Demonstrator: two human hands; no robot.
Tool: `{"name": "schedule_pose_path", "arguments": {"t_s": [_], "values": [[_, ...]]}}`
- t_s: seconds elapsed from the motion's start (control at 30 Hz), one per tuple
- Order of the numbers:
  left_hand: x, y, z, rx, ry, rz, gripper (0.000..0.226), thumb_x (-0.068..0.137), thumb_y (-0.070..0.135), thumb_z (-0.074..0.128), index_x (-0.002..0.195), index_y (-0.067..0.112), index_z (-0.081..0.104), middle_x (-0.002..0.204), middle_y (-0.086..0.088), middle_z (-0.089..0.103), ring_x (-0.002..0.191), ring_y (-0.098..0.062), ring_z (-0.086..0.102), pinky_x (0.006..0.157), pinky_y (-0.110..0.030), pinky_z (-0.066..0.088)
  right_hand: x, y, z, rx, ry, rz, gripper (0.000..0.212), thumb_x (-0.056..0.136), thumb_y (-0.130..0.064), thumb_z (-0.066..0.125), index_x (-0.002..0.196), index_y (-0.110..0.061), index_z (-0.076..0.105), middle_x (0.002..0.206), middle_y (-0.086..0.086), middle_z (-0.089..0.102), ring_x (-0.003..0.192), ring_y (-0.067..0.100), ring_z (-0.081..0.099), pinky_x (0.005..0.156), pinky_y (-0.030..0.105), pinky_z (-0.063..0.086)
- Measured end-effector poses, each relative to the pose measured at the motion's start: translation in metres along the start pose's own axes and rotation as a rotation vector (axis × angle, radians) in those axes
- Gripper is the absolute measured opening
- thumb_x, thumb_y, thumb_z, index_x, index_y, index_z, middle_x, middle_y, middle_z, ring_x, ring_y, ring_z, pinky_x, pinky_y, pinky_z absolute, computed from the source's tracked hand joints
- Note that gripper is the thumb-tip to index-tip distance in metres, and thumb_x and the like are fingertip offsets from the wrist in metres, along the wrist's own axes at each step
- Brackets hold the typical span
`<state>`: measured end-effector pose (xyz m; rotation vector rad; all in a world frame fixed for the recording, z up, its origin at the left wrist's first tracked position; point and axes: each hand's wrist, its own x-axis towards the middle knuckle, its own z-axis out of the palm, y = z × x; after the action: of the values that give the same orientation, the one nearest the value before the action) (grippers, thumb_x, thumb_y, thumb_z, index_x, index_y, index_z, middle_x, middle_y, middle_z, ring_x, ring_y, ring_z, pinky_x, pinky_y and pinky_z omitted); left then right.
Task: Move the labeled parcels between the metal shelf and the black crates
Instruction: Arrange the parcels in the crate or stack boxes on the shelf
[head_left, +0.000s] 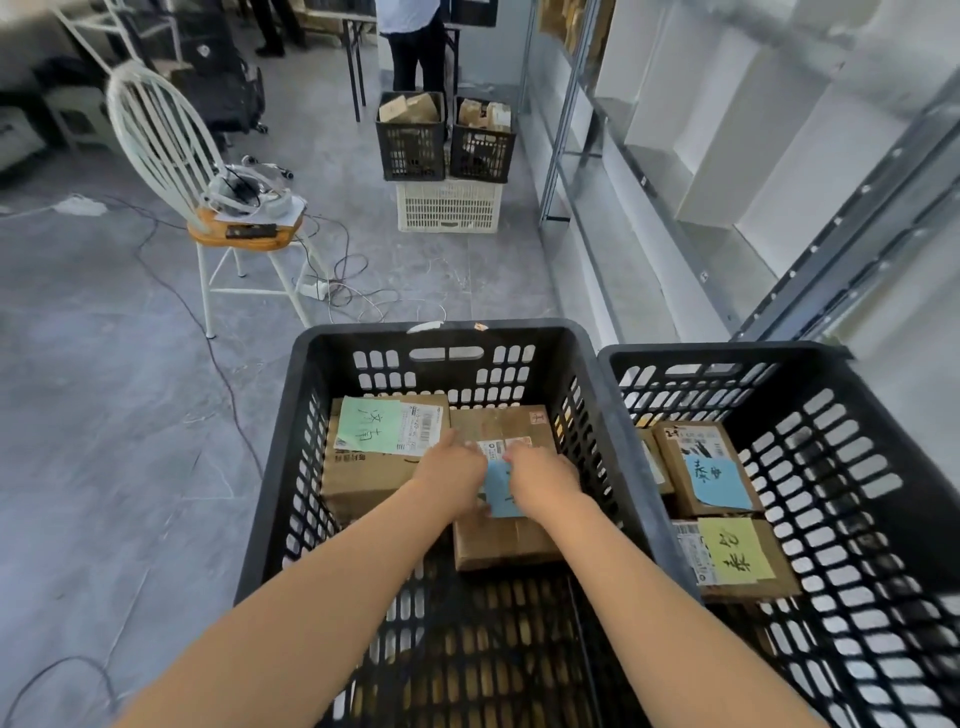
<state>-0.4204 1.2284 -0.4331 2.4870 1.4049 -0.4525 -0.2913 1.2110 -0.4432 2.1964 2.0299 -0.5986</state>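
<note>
Two hands, left hand (451, 474) and right hand (545, 477), close on a blue-labelled parcel (506, 538) inside the left black crate (441, 332), apparently gripping its sides; lifting toward the metal shelf (810, 249) comes next.

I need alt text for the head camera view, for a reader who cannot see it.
Both bare hands, left hand and right hand, rest on a brown cardboard parcel with a blue paper label inside a black plastic crate. Beside it lies a parcel with a green label; a second black crate holds more parcels.
</note>
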Motion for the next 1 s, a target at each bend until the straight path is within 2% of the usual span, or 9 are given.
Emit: {"name": "schedule_pose_path", "arguments": {"t_s": [0.07, 0.17, 0.27, 0.37, 0.47, 0.6, 0.7, 0.83, 1.0], "values": [[-0.014, 0.005, -0.002, -0.241, 0.095, -0.023, 0.039, 0.096, 0.038, 0.056, 0.128, 0.014, 0.056, 0.126, -0.007, 0.063, 0.126, -0.025, 0.051, 0.116, -0.042, 0.03, -0.015, -0.004, -0.007, 0.148, 0.125, 0.023, 0.012, 0.102, -0.018, 0.044, 0.097, -0.027, 0.051, 0.103, 0.005, 0.063, 0.086, 0.024, 0.06, 0.068, 0.035, 0.045], [-0.04, 0.011, -0.015, -0.435, 0.221, -0.035, 0.036, 0.098, 0.034, 0.053, 0.132, 0.022, 0.053, 0.121, -0.003, 0.065, 0.113, -0.021, 0.058, 0.095, -0.038, 0.05, -0.043, -0.009, -0.021, 0.416, 0.151, 0.064, 0.041, 0.102, -0.053, 0.036, 0.069, -0.032, 0.048, 0.076, -0.004, 0.059, 0.073, 0.018, 0.062, 0.066, 0.035, 0.048], [-0.062, 0.014, -0.031, -0.424, 0.273, -0.006, 0.037, 0.099, 0.033, 0.052, 0.134, 0.023, 0.052, 0.12, -0.004, 0.066, 0.11, -0.022, 0.06, 0.094, -0.036, 0.048, -0.072, -0.009, -0.042, 0.472, 0.153, 0.053, 0.067, 0.091, -0.077, 0.033, 0.058, -0.023, 0.054, 0.062, -0.002, 0.06, 0.06, 0.015, 0.061, 0.059, 0.031, 0.042], [-0.079, 0.024, -0.051, -0.42, 0.339, 0.081, 0.034, 0.098, 0.031, 0.052, 0.132, 0.025, 0.054, 0.124, 0.002, 0.064, 0.117, -0.018, 0.056, 0.109, -0.035, 0.036, -0.102, -0.003, -0.06, 0.39, 0.168, 0.058, 0.072, 0.09, -0.08, 0.021, 0.056, -0.025, 0.051, 0.062, -0.004, 0.06, 0.058, 0.011, 0.057, 0.056, 0.03, 0.037], [-0.09, 0.048, -0.074, -0.398, 0.405, 0.198, 0.026, 0.096, 0.031, 0.054, 0.121, 0.024, 0.058, 0.122, 0.005, 0.064, 0.117, -0.014, 0.056, 0.114, -0.038, 0.034, -0.138, 0.009, -0.081, 0.311, 0.31, 0.08, 0.073, 0.094, -0.076, 0.017, 0.053, -0.023, 0.047, 0.056, -0.005, 0.053, 0.055, 0.011, 0.052, 0.054, 0.031, 0.033], [-0.109, 0.1, -0.101, -0.358, 0.495, 0.378, 0.039, 0.095, 0.032, 0.056, 0.132, 0.019, 0.052, 0.129, 0.002, 0.059, 0.121, -0.016, 0.054, 0.116, -0.039, 0.032, -0.19, 0.046, -0.103, 0.382, 0.466, 0.102, 0.049, 0.106, -0.051, 0.03, 0.067, -0.029, 0.051, 0.069, -0.006, 0.056, 0.07, 0.017, 0.057, 0.071, 0.036, 0.045], [-0.122, 0.142, -0.116, -0.314, 0.512, 0.507, 0.058, 0.097, 0.036, 0.052, 0.149, 0.017, 0.036, 0.152, 0.001, 0.041, 0.142, -0.019, 0.034, 0.122, -0.034, 0.017, -0.237, 0.084, -0.115, 0.363, 0.531, 0.139, 0.03, 0.104, -0.046, 0.042, 0.098, -0.024, 0.061, 0.095, -0.006, 0.062, 0.084, 0.01, 0.059, 0.079, 0.033, 0.05], [-0.142, 0.214, -0.139, -0.304, 0.545, 0.703, 0.067, 0.099, 0.04, 0.05, 0.156, 0.017, 0.023, 0.163, 0.002, 0.021, 0.15, -0.012, 0.013, 0.118, -0.024, -0.001, -0.315, 0.137, -0.133, 0.273, 0.661, 0.228, 0.046, 0.1, -0.049, 0.049, 0.136, -0.021, 0.054, 0.132, -0.003, 0.059, 0.122, 0.014, 0.054, 0.102, 0.033, 0.044], [-0.182, 0.32, -0.156, -0.255, 0.614, 0.917, 0.07, 0.098, 0.044, 0.051, 0.155, 0.016, 0.023, 0.163, 0.0, 0.02, 0.15, -0.013, 0.014, 0.121, -0.025, 0.001, -0.427, 0.188, -0.14, 0.227, 0.829, 0.357, 0.054, 0.101, -0.048, 0.05, 0.146, -0.019, 0.043, 0.148, 0.002, 0.048, 0.137, 0.018, 0.041, 0.111, 0.032, 0.031]]}}
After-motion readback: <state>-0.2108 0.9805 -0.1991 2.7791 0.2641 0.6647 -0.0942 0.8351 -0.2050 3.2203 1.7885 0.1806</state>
